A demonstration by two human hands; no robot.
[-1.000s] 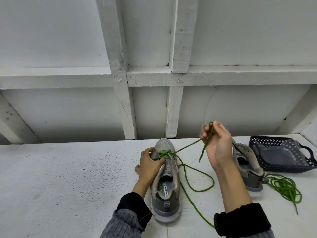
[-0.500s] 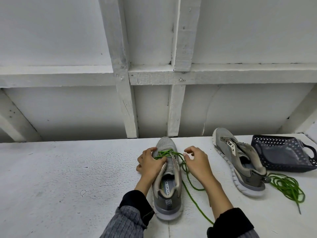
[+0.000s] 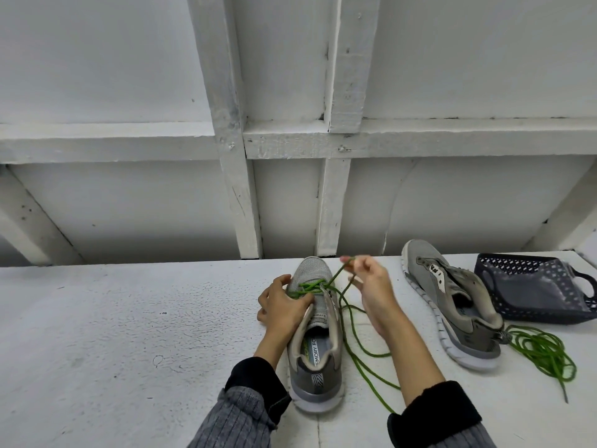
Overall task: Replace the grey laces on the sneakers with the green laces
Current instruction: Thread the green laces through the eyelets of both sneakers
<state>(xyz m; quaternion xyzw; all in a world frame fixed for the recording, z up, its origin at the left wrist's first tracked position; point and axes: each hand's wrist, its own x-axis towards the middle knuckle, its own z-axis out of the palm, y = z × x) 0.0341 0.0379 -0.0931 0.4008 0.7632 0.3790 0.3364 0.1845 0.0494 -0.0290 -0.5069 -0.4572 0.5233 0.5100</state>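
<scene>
- Right hand (image 3: 371, 292) is raised just above the toe end of the near sneaker (image 3: 315, 331), fingertips pinching a strand of the green lace (image 3: 350, 337). The strand runs taut from the pinch down-left to the front eyelets.
- Left hand (image 3: 282, 310) is clamped on the sneaker's left side. The thumb lies across the green crossings on the tongue, and the fingers curl around the upper.
- Near sneaker: grey, sits upright on the white table (image 3: 129, 334) with its toe pointing away and heel toward the person. The green lace is threaded only through the front eyelets, forming a few crossings.
- The loose rest of that lace trails off the sneaker's right side, loops on the table under the right forearm and runs back toward the right sleeve (image 3: 433, 412).
- Second sneaker (image 3: 452, 305): grey, to the right and well apart from the first, tipped onto its side with the opening facing the person. I can't see any lace in its eyelets.
- Second green lace (image 3: 542, 354): loose bundle on the table just beside the second sneaker's heel.
- Dark perforated basket (image 3: 504, 265): far right, behind that bundle, right next to the second sneaker. It holds something grey, can't tell what.
</scene>
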